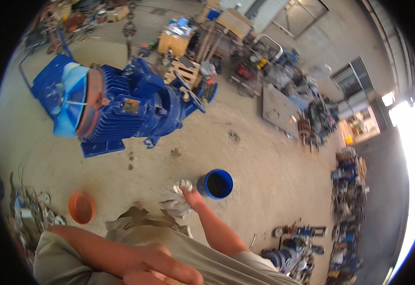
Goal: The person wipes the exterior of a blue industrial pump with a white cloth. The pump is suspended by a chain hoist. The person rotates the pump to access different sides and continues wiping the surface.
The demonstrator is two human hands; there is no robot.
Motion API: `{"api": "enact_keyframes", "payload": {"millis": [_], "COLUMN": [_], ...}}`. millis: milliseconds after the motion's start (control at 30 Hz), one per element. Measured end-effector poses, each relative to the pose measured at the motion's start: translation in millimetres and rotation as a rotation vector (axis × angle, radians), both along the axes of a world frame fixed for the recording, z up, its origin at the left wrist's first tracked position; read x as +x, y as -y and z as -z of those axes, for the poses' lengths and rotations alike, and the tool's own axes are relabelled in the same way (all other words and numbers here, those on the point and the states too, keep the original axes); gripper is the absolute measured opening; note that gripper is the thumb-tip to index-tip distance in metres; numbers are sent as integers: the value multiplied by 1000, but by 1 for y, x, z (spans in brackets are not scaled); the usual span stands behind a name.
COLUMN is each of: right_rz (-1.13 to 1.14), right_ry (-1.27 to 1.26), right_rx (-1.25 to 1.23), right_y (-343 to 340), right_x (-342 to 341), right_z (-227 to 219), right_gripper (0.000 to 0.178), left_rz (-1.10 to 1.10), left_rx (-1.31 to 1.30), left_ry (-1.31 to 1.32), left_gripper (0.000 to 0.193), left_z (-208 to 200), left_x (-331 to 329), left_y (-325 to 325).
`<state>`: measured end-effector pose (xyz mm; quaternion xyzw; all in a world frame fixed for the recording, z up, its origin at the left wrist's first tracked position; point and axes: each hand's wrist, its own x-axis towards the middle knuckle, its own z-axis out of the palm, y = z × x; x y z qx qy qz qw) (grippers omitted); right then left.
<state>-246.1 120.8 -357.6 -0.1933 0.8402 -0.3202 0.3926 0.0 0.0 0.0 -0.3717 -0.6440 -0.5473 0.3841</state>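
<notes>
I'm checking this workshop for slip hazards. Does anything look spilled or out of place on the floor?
Dark spots mark the floor on the near side of the blue motor. They stand out against the paler surface and could be spilled fluid, though I can't tell whether they're wet.

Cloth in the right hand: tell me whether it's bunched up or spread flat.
Bunched up: the cloth is gathered in creased folds at the right hand.

Wooden pallet (188,71); beside the wall (383,190), probably machine parts (344,207)
</notes>
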Motion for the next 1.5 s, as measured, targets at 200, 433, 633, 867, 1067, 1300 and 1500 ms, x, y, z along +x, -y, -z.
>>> {"api": "enact_keyframes", "payload": {"millis": [200, 433, 633, 867, 1067, 1300, 1500], "right_rz": [660, 491, 217, -63, 878, 1124, 1363], "right_ry": [666, -47, -767, 109, 348, 1063, 1421], "right_rx": [-449, -330, -701, 241, -161, -760, -1077], "right_y": [34, 148, 304, 221, 205, 337, 349], "right_x": [40, -28, -92, 56, 83, 41, 24], "right_z": [11, -47, -51, 119, 153, 120, 92], "right_gripper": [57, 73, 59, 60, 61, 45, 44], "left_rz": [-101, -1051, -1527, -1066, -833, -502, -549], "left_rx": [331, -486, -843, -1007, -929, -881, -893], "left_ry": [472, 736, 723, 1298, 1433, 1637, 1663], "left_gripper": [125, 73, 69, 87, 93, 107, 97], "left_z": [-8, 8, -63, -54, -28, 19, 20], "left_x": [-33, -55, -117, -125, -167, -180, -184], "left_y": [88, 255, 433, 522, 550, 539, 536]}}
